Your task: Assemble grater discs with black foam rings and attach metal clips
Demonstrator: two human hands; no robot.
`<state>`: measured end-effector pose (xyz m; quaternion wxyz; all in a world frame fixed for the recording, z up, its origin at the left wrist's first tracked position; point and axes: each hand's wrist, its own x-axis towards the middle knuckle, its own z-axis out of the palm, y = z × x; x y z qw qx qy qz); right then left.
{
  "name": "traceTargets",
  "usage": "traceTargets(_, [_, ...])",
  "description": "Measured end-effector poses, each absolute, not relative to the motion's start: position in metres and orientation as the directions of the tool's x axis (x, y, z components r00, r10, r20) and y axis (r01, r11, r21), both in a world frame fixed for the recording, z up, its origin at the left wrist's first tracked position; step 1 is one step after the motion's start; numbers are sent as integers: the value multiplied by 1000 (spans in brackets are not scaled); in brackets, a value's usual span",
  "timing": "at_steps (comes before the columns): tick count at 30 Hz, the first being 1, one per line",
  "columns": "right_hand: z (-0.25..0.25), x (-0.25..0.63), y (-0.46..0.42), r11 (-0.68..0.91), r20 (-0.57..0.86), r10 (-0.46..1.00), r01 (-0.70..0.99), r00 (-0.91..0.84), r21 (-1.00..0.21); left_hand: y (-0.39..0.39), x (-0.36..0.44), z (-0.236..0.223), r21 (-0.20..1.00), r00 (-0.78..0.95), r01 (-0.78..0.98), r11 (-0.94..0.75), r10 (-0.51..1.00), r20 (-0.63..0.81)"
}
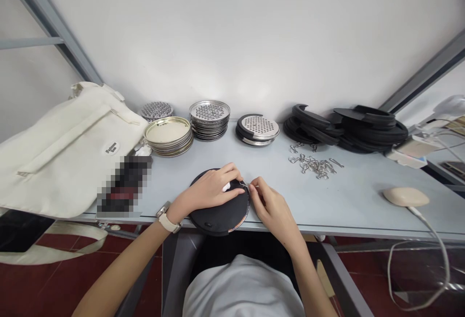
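A round black disc [221,215] lies at the table's front edge, overhanging it slightly, with a copper-coloured strip showing on its lower right rim. My left hand [214,188] lies across the disc and steadies it, thumb and forefinger curled toward the right rim. Something small and white [226,187] shows at its fingers; I cannot make out what. At that rim my right hand [269,203] pinches a thin metal wire clip [246,184], which touches or nearly touches the left fingertips. Several similar wire clips [316,166] lie in a loose pile to the right.
Along the wall stand stacked gold-rimmed lids [167,135], perforated metal grater discs [209,120], a grater disc with black rim [259,128] and black plastic parts [370,130]. A cream bag [72,157] sits left. A corded white mouse-like device [406,196] lies right.
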<state>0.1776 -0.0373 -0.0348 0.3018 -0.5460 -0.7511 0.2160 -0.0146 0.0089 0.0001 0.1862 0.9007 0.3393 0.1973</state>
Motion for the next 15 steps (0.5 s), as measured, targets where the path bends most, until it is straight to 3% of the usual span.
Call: traceTargets(15, [-36,176,-34,324,226,945,773,-236,-545,9,-14,-2,408,699,567,-715,680,221])
